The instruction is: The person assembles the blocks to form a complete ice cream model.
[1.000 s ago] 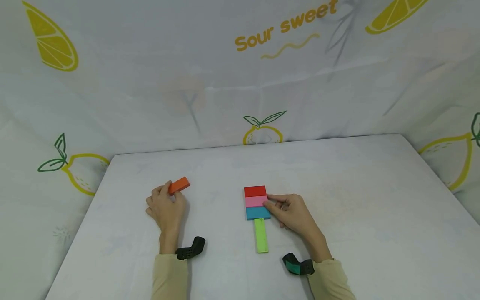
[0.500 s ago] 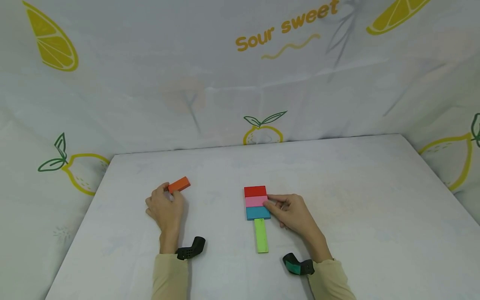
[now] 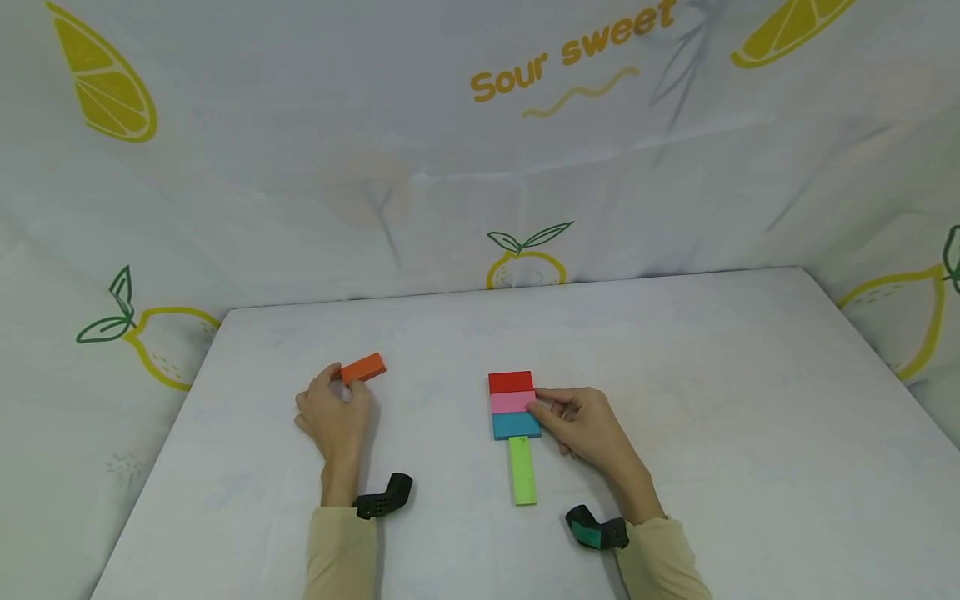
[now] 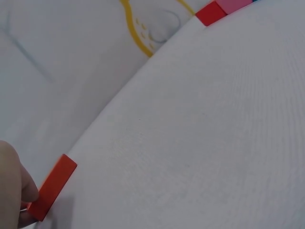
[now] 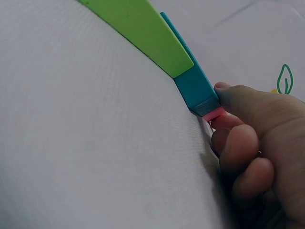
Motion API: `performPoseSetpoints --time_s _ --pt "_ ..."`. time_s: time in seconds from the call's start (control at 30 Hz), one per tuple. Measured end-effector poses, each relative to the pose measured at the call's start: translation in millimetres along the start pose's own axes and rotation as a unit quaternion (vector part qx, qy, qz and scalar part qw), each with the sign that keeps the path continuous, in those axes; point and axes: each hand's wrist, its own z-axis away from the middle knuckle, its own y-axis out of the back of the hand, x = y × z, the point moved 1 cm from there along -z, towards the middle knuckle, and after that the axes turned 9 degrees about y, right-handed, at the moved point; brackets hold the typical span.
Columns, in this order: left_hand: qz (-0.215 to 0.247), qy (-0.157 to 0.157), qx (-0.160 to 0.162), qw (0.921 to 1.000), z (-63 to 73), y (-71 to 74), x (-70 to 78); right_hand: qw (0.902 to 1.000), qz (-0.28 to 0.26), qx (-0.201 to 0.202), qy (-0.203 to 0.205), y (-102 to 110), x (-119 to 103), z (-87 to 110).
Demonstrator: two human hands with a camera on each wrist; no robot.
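My left hand (image 3: 339, 417) pinches the near-left end of an orange rectangular block (image 3: 363, 367) between thumb and fingers, at the left of the table. The block's far end sticks out free, up and to the right. Red (image 3: 511, 382), pink (image 3: 512, 402) and blue (image 3: 516, 426) blocks lie side by side in the middle. A light green block (image 3: 522, 471) extends from the blue one toward me. My right hand (image 3: 588, 425) holds the pink block's right end, thumb (image 5: 243, 98) at its edge and index finger by the red-pink seam. Its other fingers are curled underneath.
The white table (image 3: 720, 358) reaches back to a white cloth (image 3: 300, 167) printed with lemons and lettering. Black camera mounts (image 3: 384, 497) sit at both wrists, close above the table.
My left hand has shifted slightly to the right with the orange block. My right hand and the row of blocks stay in place.
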Motion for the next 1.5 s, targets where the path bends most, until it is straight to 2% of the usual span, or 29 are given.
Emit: performPoseSetpoints --time_s 0.77,1.1,1.3,1.5 --pt "-0.009 -0.016 -0.006 0.9998 3.2 -4.6 4.0 0.9999 0.002 0.000 -0.017 -0.9 0.0 0.1" --pt "-0.005 -0.039 -0.024 0.9989 7.1 -12.6 6.9 0.9999 0.004 0.000 -0.010 -0.6 0.0 0.1" --pt "-0.002 -0.063 -0.046 0.9970 13.2 -21.5 12.1 0.9999 0.006 0.001 -0.009 -0.6 -0.5 0.1" --pt "0.000 -0.074 -0.060 0.9955 17.5 -25.2 15.3 0.9999 0.008 0.001 -0.007 -0.3 -1.1 0.2"
